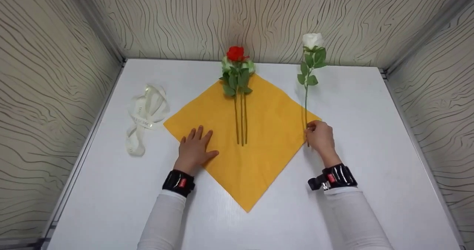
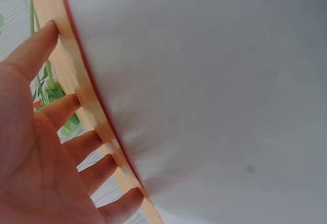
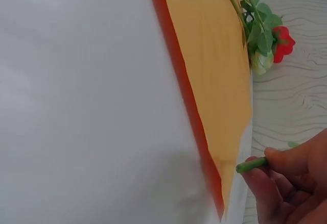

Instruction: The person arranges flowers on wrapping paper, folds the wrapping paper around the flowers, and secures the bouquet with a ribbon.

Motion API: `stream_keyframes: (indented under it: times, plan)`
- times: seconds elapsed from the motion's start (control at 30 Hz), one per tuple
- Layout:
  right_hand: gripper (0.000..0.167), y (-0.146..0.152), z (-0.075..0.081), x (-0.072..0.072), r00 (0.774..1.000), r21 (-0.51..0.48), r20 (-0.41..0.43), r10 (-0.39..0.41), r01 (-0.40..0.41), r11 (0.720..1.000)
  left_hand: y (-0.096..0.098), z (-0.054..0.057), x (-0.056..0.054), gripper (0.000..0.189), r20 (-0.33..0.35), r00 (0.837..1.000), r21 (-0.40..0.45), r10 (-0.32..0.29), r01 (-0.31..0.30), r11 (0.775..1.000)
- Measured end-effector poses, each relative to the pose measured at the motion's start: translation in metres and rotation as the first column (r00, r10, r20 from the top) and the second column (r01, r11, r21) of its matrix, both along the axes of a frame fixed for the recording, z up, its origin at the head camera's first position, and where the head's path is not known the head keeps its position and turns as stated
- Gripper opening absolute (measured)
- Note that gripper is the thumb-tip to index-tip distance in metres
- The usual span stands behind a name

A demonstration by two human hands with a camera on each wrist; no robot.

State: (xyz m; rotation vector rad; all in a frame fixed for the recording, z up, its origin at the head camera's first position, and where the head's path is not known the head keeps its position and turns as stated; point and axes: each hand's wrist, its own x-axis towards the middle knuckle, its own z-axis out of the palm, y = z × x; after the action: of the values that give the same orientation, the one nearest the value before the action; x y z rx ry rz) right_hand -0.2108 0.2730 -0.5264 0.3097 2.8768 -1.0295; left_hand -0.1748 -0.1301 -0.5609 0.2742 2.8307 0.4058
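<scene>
My right hand point(image 1: 321, 137) pinches a white rose point(image 1: 313, 41) near the lower end of its stem, over the right corner of a yellow wrapping sheet point(image 1: 274, 157). In the right wrist view the cut end of the green stem point(image 3: 250, 165) sticks out between thumb and fingers. Spread fingers of my left hand point(image 1: 194, 150) rest on the sheet's lower left edge. On the sheet's upper half lie a red rose point(image 1: 236, 53) and two pale green-white flowers point(image 1: 248, 67), their stems side by side and their heads around the top corner.
A loosely coiled cream ribbon point(image 1: 142, 113) with printed lettering lies left of the sheet on the white table point(image 1: 111, 190). Patterned panels point(image 1: 200, 20) stand along the table's back and sides. Both wrists wear black bands.
</scene>
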Motion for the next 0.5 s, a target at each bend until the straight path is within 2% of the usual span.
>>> stream_keyframes:
  times: [0.2,0.5]
  plan:
    - [0.020,-0.039,-0.006,-0.005,0.997,-0.031,-0.057,0.058,-0.060,0.998,0.001,0.003,0.002,0.078,-0.005,1.000,-0.001,0.006,-0.006,1.000]
    - [0.019,-0.083,-0.009,-0.012,0.990,-0.100,-0.020,0.137,-0.138,0.985,-0.001,0.005,0.002,0.078,0.005,1.000,0.000,0.012,-0.012,1.000]
